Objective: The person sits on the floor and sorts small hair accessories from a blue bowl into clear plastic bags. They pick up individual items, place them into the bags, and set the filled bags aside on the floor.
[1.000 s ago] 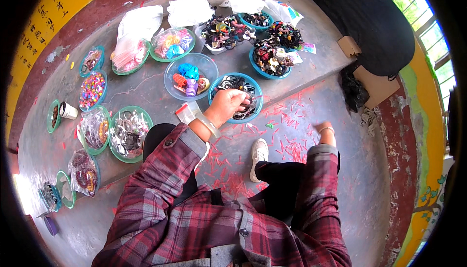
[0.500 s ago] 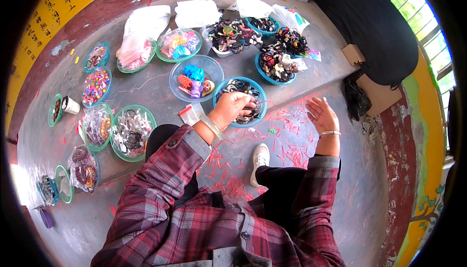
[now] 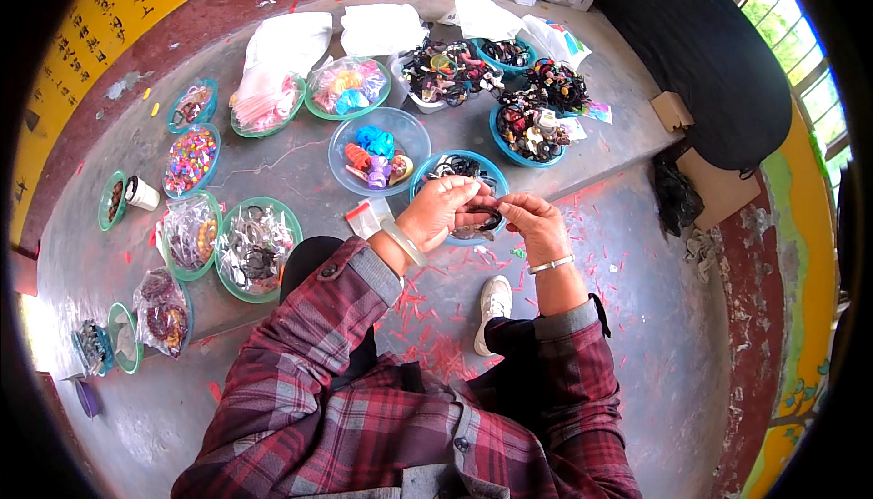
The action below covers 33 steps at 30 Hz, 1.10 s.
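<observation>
In front of me my left hand is closed on a dark hair tie, which loops out past its fingers. My right hand pinches at the same loop, thumb against fingers, close to the left fingertips. Both hands are over the near side of a blue bowl of black and pale hair ties, partly covered by them. A bangle circles each wrist. Touching or near the left wrist is a small clear bag with a red edge; I cannot tell which.
A clear bowl of colourful hair claws stands just beyond. Several bowls of hair accessories spread left, including one of bright beads. Another blue bowl stands to the right. Red scraps litter the lower floor around my shoe.
My right hand, open and apart on the right before, has come left to the left hand and closed on the dark loop. The whole view has shifted slightly.
</observation>
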Each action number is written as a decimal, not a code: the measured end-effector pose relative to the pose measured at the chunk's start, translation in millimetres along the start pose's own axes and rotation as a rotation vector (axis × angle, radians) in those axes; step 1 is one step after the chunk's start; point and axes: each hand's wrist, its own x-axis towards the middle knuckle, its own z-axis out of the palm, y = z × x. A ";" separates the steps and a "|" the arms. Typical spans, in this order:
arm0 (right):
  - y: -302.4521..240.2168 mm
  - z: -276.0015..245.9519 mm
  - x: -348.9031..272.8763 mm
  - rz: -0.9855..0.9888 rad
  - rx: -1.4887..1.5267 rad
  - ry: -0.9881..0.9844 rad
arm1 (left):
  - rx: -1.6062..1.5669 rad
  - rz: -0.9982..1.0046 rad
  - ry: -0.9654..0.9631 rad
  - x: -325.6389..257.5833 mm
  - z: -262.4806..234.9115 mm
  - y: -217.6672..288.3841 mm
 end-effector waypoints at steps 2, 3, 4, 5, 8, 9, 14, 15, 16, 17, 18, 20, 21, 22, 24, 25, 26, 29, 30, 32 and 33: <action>0.2 2.4 0.6 -0.039 0.012 0.040 | -0.026 -0.017 -0.031 0.6 -0.6 -0.5; 1.5 2.0 1.4 -0.061 -0.005 0.044 | -0.035 -0.017 -0.033 0.4 -0.3 -1.0; 3.3 0.5 2.7 -0.084 -0.023 0.048 | -0.043 -0.017 -0.037 0.0 1.9 -0.4; 4.2 -0.7 3.3 -0.108 -0.041 0.053 | -0.052 -0.018 -0.040 -0.5 4.2 0.4; 3.4 -1.2 3.5 -0.137 -0.060 0.060 | 0.003 -0.014 -0.033 -5.0 13.1 6.7; 2.8 -1.0 3.2 -0.141 -0.069 0.055 | 0.042 -0.005 -0.029 -4.3 11.5 3.8; 3.2 -0.3 1.2 -0.217 -0.148 0.060 | 0.163 -0.022 0.028 -1.0 6.6 -3.9; 2.4 0.5 0.3 -0.213 -0.128 0.069 | 0.167 -0.028 0.033 -1.0 7.0 -3.8; 1.1 2.1 -0.6 -0.209 -0.107 0.076 | 0.172 -0.034 0.038 -2.0 8.1 -2.4; 0.5 2.8 -1.2 -0.205 -0.087 0.083 | 0.176 -0.040 0.044 -2.6 8.6 -1.6; 1.0 1.9 -0.9 -0.208 -0.082 0.076 | 0.165 -0.044 0.037 -2.5 8.2 -1.5; 1.7 -0.2 -0.4 -0.216 -0.071 0.060 | 0.143 -0.052 0.022 -2.3 7.5 -0.3; 1.0 0.2 -0.7 -0.222 -0.051 0.051 | 0.136 -0.054 0.010 -2.2 7.2 0.6; -0.1 1.0 -1.3 -0.228 -0.031 0.042 | 0.128 -0.055 -0.001 -2.3 6.6 1.6; -2.6 2.0 -2.8 -0.239 -0.001 0.017 | 0.102 -0.052 -0.017 -3.3 6.7 3.1; -4.2 2.4 -3.6 -0.244 0.008 0.001 | 0.084 -0.047 -0.021 -4.1 7.5 4.1; -5.1 2.5 -4.1 -0.250 0.017 -0.015 | 0.067 -0.041 -0.025 -4.8 7.9 4.9; -6.2 1.6 -5.0 -0.258 0.029 -0.036 | 0.022 -0.052 -0.064 -5.2 7.0 7.2; -6.8 1.7 -5.3 -0.272 0.019 -0.045 | 0.010 -0.051 -0.073 -5.4 6.5 7.5; -8.3 2.1 -5.9 -0.300 0.001 -0.064 | -0.013 -0.050 -0.092 -5.7 5.4 7.7; -8.9 2.5 -6.3 -0.313 -0.020 -0.064 | -0.028 -0.052 -0.103 -5.9 4.9 8.4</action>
